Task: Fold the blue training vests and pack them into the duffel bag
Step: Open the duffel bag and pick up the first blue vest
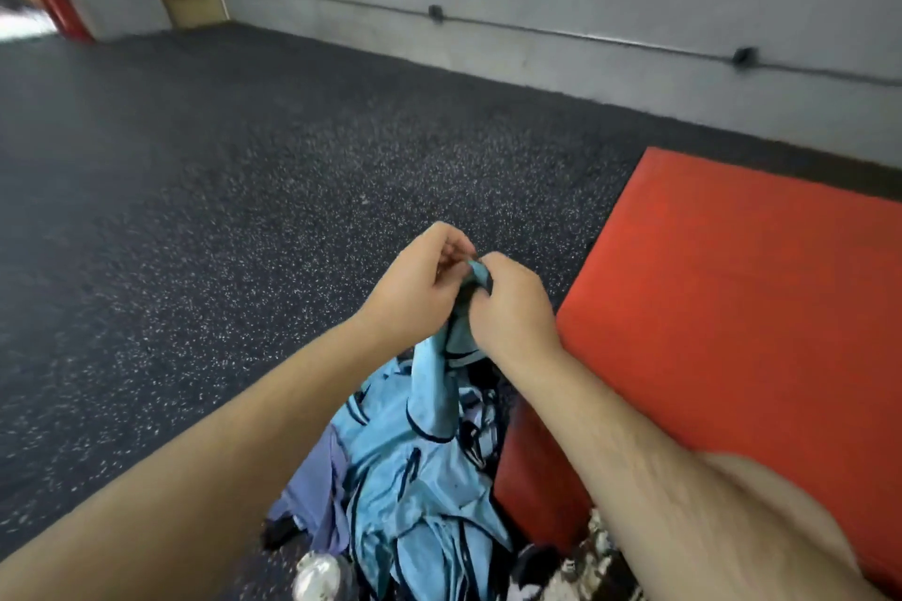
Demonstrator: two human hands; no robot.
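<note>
I have both hands up in front of me, close together, pinching the top of one blue vest (432, 398). My left hand (420, 283) has its fingers curled and nips the upper edge of the cloth between thumb and fingertips. My right hand (512, 312) is closed round the same bunched bit, just beside the left, the two almost touching.

The vest hangs down from my grip in a narrow, twisted strip. It is light sky blue, thin and a little shiny, with dark navy binding along its curved edges. The part inside my fingers looks a deeper teal, in shadow.

Its lower end runs into the pile of vests (415, 483) below my forearms, a crumpled heap of the same pale blue with navy trim looping through it. The pile lies on the dark speckled floor (195, 210), right against the near left edge of the red mat (732, 283). A lavender cloth (312, 493) lies at the pile's left side, and something round and silvery (317, 573) sits at its near edge.
</note>
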